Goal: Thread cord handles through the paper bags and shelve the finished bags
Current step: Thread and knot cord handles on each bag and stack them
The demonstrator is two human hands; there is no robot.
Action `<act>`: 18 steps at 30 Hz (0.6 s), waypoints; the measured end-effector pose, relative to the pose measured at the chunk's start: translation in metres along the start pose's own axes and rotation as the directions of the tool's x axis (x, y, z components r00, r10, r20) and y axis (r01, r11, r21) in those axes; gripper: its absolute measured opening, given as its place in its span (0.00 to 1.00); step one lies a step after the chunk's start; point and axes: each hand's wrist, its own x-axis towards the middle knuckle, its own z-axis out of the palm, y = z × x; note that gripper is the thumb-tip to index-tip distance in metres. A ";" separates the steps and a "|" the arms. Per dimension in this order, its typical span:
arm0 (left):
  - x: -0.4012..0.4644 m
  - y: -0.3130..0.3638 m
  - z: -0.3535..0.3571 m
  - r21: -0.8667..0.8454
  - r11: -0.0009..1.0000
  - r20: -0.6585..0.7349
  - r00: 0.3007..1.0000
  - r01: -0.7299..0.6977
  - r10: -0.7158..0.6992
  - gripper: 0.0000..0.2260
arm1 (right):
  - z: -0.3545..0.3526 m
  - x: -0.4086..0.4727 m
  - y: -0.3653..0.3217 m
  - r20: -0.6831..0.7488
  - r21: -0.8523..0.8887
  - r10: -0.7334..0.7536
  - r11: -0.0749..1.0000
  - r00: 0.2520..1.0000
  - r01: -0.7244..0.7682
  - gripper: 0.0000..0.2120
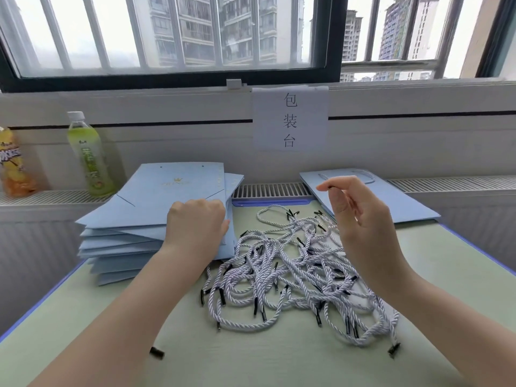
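Head view: early in the task.
Done: one corded bag [391,196] lies far right.
Left: stack of bags [145,208]; cords [293,275] heaped on desk [251,358].
Hands: left hand [196,222] grips the stack's edge; right hand [354,208] pinches one cord's tip.

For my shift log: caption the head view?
Left hand grips the stacked blue bags; right hand pinches a cord end above the cord pile.

Head camera looks down, close over the table [251,367].

Green bottle [88,155]: stood upright on the sill, left.
Orange bottle [14,163]: beside it.
Paper sign [289,121]: fixed below the window.
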 end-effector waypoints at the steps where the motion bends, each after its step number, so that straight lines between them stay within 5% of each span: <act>1: -0.001 0.000 0.000 -0.031 0.999 -0.038 0.999 0.011 -0.012 0.12 | 0.001 0.000 -0.001 -0.011 -0.044 -0.039 0.998 0.999 0.039 0.08; 5: -0.002 -0.006 0.003 -0.158 0.987 -0.337 0.941 -0.030 -0.026 0.16 | 0.003 -0.003 -0.002 0.027 -0.021 -0.054 0.998 0.998 0.055 0.08; 11: -0.006 0.002 -0.009 -0.331 0.916 -0.663 0.746 -0.225 -0.057 0.08 | 0.002 0.004 0.012 0.131 0.223 0.367 0.894 0.921 -0.388 0.08; 13: -0.011 0.010 -0.020 -0.336 0.888 -0.719 0.695 -0.313 -0.027 0.10 | 0.000 0.007 0.019 0.232 0.328 0.534 0.744 0.813 -0.582 0.08; 15: -0.017 0.023 -0.030 -0.314 0.856 -0.779 0.627 -0.410 0.015 0.11 | -0.001 0.011 0.021 0.356 0.485 0.675 0.457 0.646 -0.746 0.12; 17: -0.026 0.039 -0.040 -0.260 0.813 -0.820 0.563 -0.520 0.098 0.11 | -0.003 0.016 0.020 0.488 0.558 0.706 0.199 0.513 -0.805 0.17; 18: -0.031 0.047 -0.042 -0.225 0.787 -0.836 0.529 -0.574 0.147 0.10 | -0.004 0.017 0.018 0.531 0.552 0.694 0.152 0.486 -0.820 0.19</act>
